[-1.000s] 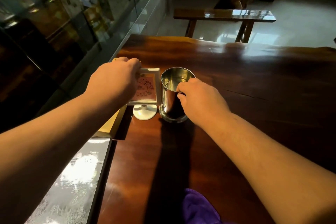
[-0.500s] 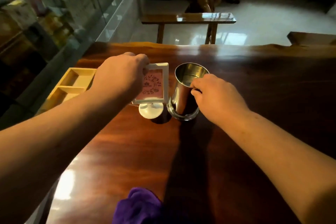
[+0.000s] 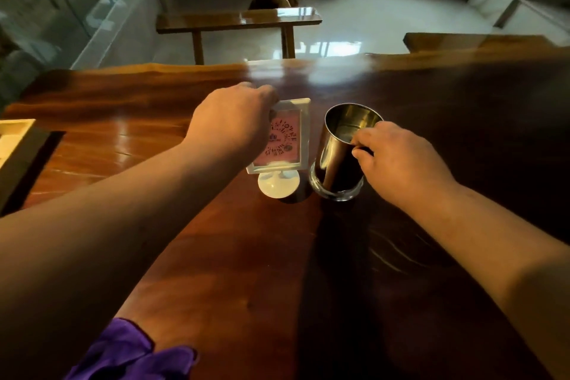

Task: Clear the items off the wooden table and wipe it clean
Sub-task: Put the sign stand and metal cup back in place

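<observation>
Left hand (image 3: 234,123) gripping white-framed pink sign stand (image 3: 283,145), right hand (image 3: 398,160) pinching rim of shiny steel cylindrical cup (image 3: 342,151) just right of it, on glossy wooden table (image 3: 216,256).

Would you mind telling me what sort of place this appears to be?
Probably a shop or showroom rather than a home: a QR-code sign stand sits on the polished slab table, glass display cabinets line the left side, and a matching wooden bench stands on a glossy tiled floor.

The left hand (image 3: 234,123) is gripping the white sign stand (image 3: 282,148) by its upper left edge. The right hand (image 3: 401,160) is gripping the metal cup (image 3: 339,157) at its rim. Both are standing side by side on the wooden table (image 3: 216,256); a purple cloth (image 3: 129,352) is lying at the near edge.
</observation>
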The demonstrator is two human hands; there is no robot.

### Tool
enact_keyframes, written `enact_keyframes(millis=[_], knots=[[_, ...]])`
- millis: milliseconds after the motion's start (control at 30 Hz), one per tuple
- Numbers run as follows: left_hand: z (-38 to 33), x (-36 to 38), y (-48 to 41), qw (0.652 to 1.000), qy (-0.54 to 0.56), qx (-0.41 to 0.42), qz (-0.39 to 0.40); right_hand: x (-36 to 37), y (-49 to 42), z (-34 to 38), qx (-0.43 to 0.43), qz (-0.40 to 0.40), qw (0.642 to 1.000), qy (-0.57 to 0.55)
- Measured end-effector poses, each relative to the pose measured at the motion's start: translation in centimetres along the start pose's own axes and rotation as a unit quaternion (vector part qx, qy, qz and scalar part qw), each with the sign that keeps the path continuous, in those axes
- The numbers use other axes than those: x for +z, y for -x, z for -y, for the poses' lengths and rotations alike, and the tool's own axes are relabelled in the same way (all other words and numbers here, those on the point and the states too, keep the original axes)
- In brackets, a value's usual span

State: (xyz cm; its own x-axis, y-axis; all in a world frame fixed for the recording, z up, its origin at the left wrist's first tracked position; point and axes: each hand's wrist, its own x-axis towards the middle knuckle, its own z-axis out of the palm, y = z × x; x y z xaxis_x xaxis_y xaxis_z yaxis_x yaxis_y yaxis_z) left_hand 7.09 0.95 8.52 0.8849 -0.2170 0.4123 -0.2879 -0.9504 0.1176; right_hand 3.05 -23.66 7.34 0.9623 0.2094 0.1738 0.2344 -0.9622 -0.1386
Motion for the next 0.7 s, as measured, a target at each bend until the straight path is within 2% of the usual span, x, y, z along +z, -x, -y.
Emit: enact_keyframes(millis=[167, 700], knots=[[-2.1, 1.6, 0.0, 1.0, -0.002, 0.003, 0.017, 0.6, 1.0, -2.5, 0.007, 0.002, 1.0, -0.009], [-2.9, 3.8, 0.3, 0.999, -0.034, -0.02, 0.027, 3.4, -0.4, -3.4, -0.002, 0.007, 0.999, -0.034]])
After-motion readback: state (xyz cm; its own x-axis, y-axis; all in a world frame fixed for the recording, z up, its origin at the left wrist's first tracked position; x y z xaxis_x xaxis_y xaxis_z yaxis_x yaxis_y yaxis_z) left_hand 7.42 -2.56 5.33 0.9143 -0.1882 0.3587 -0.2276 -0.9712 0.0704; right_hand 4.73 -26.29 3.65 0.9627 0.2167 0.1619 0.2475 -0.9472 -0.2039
